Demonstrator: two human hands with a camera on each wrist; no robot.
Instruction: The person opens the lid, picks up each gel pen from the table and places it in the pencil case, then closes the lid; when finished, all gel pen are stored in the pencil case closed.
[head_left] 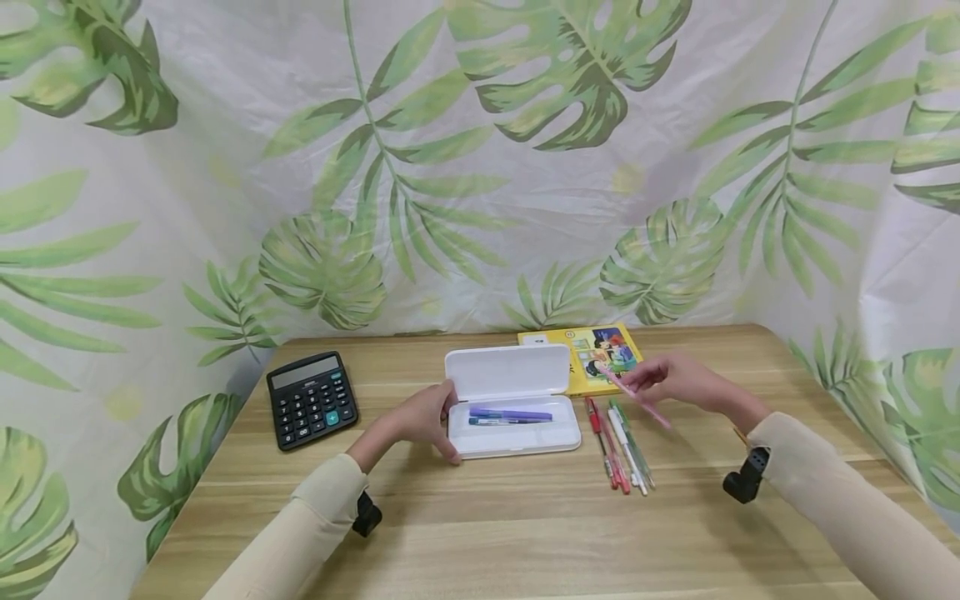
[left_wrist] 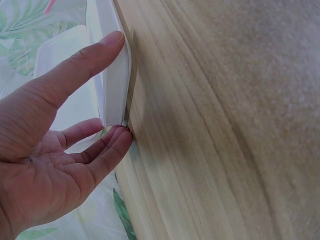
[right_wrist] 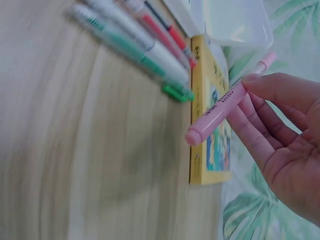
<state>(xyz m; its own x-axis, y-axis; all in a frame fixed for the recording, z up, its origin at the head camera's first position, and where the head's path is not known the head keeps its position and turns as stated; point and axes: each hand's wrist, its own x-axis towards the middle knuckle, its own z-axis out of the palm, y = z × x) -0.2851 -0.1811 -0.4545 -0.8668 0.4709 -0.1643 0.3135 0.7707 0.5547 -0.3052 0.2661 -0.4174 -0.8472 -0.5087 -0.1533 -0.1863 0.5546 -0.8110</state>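
A white pencil case (head_left: 517, 452) lies with its lid (head_left: 510, 371) raised at the back. Inside it are a purple pen (head_left: 517, 414) and a slimmer blue-tipped pen (head_left: 486, 422). My left hand (head_left: 422, 417) grips the case's left end; in the left wrist view the thumb presses its front wall and the fingers touch the end. Between thumb and fingertips, my right hand (head_left: 678, 382) pinches a pink marker (right_wrist: 217, 112), held tilted above the table. Just left of it, several pens lie side by side, among them a red pen (head_left: 594, 417), a white pen (head_left: 624, 435) and a green pen (head_left: 634, 446).
Behind the case, partly covered by its lid, a yellow illustrated book or box (head_left: 588, 383) lies flat. A black calculator (head_left: 311, 400) sits at the left of the wooden table (head_left: 510, 525). A leaf-patterned sheet (head_left: 450, 208) hangs behind the table.
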